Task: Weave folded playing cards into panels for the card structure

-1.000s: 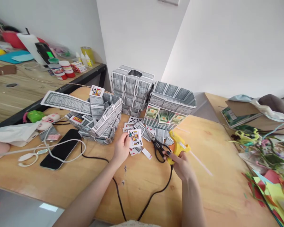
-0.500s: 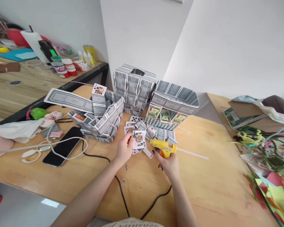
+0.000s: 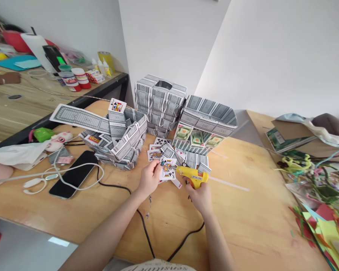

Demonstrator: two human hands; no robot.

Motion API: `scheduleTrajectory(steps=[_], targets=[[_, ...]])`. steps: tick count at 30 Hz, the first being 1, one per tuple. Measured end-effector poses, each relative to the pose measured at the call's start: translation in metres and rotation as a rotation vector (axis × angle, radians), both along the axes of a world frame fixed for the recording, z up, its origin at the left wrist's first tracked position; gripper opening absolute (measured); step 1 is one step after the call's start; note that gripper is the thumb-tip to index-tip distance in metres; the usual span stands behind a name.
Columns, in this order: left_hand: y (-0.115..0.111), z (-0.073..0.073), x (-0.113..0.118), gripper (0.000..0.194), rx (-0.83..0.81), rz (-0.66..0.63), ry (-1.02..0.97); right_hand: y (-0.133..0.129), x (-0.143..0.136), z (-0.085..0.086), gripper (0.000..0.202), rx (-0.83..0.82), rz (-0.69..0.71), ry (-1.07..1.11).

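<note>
- King card (image 3: 166, 174) lies pinched at its upper left corner by my left hand (image 3: 149, 178), face up, its long axis running roughly away from me.
- My right hand (image 3: 200, 194) grips a yellow glue gun (image 3: 195, 175), its nozzle pointing left at the card's right edge; I cannot tell whether they touch.
- My left hand is the nearer one, with the card between it and the nozzle.
- Loose cards (image 3: 154, 154) lie on the tabletop (image 3: 243, 226) just behind and beneath.
- Beyond stand a tall card structure (image 3: 159, 107) and, right of it, a card box (image 3: 209, 124); a card basket (image 3: 122, 150) sits to the left.
- Nothing visible blocks the gap from nozzle to card.
</note>
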State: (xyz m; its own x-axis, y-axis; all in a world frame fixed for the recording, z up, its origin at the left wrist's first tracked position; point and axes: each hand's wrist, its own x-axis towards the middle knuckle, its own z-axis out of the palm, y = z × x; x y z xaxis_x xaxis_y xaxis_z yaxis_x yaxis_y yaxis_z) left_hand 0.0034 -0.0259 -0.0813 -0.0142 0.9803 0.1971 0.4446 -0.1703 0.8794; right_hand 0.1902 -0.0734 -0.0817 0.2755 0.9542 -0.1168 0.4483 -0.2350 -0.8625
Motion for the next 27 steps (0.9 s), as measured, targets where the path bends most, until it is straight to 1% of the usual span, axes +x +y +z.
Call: scheduleTrajectory(steps=[2, 9, 19, 27], targets=[[0.0003, -0.0008, -0.0006, 0.02, -0.01, -0.012, -0.022, -0.0007, 0.0001, 0.0018, 0.026, -0.028, -0.008, 0.026], [0.0006, -0.001, -0.0011, 0.022, -0.011, -0.024, -0.047, -0.0004, -0.0014, 0.0091, 0.029, -0.032, -0.001, 0.034], [0.0012, -0.002, -0.0006, 0.018, -0.014, 0.015, -0.032, 0.0001, -0.0005, 0.0103, 0.029, -0.057, 0.02, 0.008], [0.0016, -0.0051, -0.0017, 0.018, -0.002, -0.003, -0.07, 0.0003, 0.0018, 0.0072, 0.028, -0.006, 0.031, 0.036]])
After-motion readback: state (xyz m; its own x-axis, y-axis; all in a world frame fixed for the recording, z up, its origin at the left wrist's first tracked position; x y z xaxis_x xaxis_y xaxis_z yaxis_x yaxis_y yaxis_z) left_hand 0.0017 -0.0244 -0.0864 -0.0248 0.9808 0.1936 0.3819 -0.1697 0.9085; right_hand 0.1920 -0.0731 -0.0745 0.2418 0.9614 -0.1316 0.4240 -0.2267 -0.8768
